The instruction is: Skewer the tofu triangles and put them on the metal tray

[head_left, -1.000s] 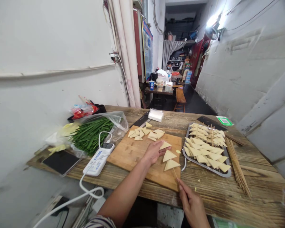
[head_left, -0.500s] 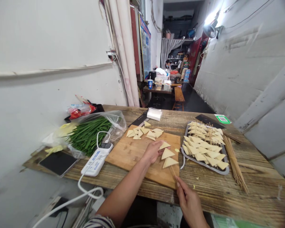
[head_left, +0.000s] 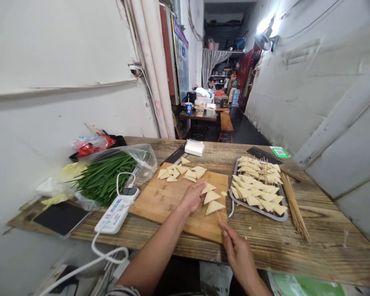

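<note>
My right hand (head_left: 237, 245) pinches the lower end of a thin wooden skewer (head_left: 220, 219) near the front edge of the cutting board (head_left: 160, 200). Pale yellow triangular slices (head_left: 212, 196) are threaded along the skewer, one above another. My left hand (head_left: 193, 196) is closed on the topmost triangle at the skewer's far end; its fingertips are partly hidden behind that piece. Further back on the board, loose triangles (head_left: 172, 172) lie in two small piles.
To the right, a metal tray (head_left: 234, 193) holds rows of skewered triangles, with a bundle of bare skewers (head_left: 296, 207) alongside. A power strip (head_left: 117, 211), bagged green chives (head_left: 106, 176) and a dark tablet-like slab (head_left: 61, 218) are at left. A knife (head_left: 174, 155) lies behind the board.
The whole view has shifted, so the scene sits further left. The triangles on the skewer are slightly closer together; both hands keep their hold.
</note>
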The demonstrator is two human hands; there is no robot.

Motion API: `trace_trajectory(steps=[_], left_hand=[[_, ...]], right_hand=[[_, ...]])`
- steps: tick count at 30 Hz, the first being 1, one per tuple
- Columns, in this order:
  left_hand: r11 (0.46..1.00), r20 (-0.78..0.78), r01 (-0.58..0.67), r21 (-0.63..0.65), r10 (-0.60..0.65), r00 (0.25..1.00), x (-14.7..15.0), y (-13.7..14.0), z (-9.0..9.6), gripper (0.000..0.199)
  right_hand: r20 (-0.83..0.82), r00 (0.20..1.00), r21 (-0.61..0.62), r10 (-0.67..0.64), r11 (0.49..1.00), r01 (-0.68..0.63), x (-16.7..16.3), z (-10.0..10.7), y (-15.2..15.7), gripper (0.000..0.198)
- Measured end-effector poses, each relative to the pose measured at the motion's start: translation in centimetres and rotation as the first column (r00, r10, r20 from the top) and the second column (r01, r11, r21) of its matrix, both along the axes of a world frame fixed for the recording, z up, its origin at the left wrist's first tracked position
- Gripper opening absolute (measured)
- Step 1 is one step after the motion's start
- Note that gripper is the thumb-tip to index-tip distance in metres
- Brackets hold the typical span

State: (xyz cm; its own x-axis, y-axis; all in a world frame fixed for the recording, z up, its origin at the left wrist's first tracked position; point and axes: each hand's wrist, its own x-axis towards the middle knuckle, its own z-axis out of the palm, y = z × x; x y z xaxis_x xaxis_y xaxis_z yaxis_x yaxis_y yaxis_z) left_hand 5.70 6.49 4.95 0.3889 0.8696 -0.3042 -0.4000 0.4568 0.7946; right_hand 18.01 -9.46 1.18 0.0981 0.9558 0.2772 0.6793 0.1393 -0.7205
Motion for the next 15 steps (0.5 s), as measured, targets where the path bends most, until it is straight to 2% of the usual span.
trace_trajectory(steps=[6, 15], left_hand=[[0.999, -0.095, 0.014, 0.052, -0.009, 0.995, -0.1, -0.2, 0.1, 0.022], [0.989, -0.136, 0.074, 0.128, -0.056, 0.989, 0.0, -0.6, 0.3, 0.025]], right_hand=[[0.050, 0.998, -0.060, 0.048, 0.997, -0.045, 1.2, 0.9, 0.0, 0.037], [0.038, 0.999, -0.075, 0.011, 0.997, -0.008, 3.5, 2.3, -0.7, 0.035]])
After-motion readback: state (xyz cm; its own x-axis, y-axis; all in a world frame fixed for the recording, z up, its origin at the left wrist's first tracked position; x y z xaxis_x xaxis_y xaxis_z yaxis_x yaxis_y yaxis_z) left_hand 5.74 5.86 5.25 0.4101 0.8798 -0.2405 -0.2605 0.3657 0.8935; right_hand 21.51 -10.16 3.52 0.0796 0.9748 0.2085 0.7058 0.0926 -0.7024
